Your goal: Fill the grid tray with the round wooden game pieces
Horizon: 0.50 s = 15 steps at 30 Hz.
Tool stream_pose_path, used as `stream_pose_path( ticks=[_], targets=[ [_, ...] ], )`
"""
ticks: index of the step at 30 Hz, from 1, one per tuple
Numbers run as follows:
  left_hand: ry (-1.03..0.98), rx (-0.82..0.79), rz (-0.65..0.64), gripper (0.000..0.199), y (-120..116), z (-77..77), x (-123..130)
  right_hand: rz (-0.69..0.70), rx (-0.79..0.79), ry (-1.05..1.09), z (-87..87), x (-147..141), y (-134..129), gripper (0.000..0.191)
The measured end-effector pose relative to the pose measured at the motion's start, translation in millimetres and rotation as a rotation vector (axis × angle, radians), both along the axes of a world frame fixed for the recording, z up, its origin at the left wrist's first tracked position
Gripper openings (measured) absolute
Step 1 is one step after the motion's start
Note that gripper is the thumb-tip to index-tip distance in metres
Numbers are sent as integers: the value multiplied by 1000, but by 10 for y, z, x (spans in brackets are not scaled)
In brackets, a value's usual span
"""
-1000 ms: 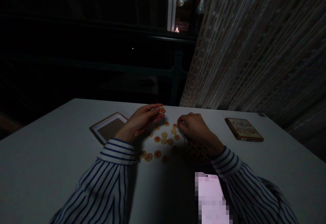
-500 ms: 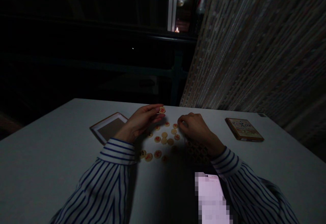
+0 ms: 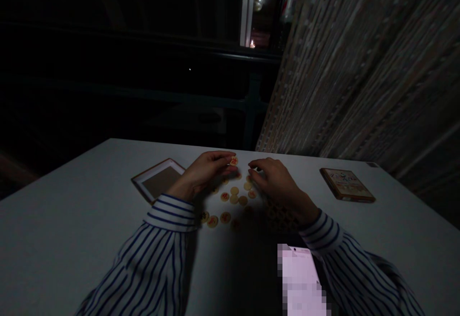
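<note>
Between the thumb and fingers of my left hand (image 3: 204, 171) is a round Chinese chess piece (image 3: 234, 161), its red character facing me. My right hand (image 3: 278, 179) hovers just right of it, thumb and forefinger parted, with nothing visible between them. Below both hands, loose chess pieces (image 3: 225, 217) lie scattered on the white table (image 3: 230, 263), some with red or black characters, some showing plain faces. Dark-looking pieces in close rows (image 3: 282, 215) sit in shadow under my right wrist, partly hidden by it.
An open, shallow box half (image 3: 145, 184) lies on the left, partly behind my left forearm. On the right is a flat box with a printed cover (image 3: 347, 185). A lit phone (image 3: 304, 277) is near the front. A strand curtain (image 3: 323, 76) hangs beyond the table.
My left hand has brought the chess piece slightly right and down, nearer my right hand. The right thumb and forefinger have spread apart. The whole view has shifted a little.
</note>
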<state>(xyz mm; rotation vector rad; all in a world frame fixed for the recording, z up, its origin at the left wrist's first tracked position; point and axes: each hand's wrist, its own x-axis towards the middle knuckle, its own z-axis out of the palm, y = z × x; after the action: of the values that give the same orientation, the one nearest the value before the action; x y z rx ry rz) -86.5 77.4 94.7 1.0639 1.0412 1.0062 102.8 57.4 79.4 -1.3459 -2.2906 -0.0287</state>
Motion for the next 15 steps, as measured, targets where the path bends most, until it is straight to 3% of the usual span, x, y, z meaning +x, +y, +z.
stream_pose_path(
  ticks=[15],
  targets=[
    [73,154,-130,12,6,51,-157,182,42,80,150,-283,54,32]
  ],
)
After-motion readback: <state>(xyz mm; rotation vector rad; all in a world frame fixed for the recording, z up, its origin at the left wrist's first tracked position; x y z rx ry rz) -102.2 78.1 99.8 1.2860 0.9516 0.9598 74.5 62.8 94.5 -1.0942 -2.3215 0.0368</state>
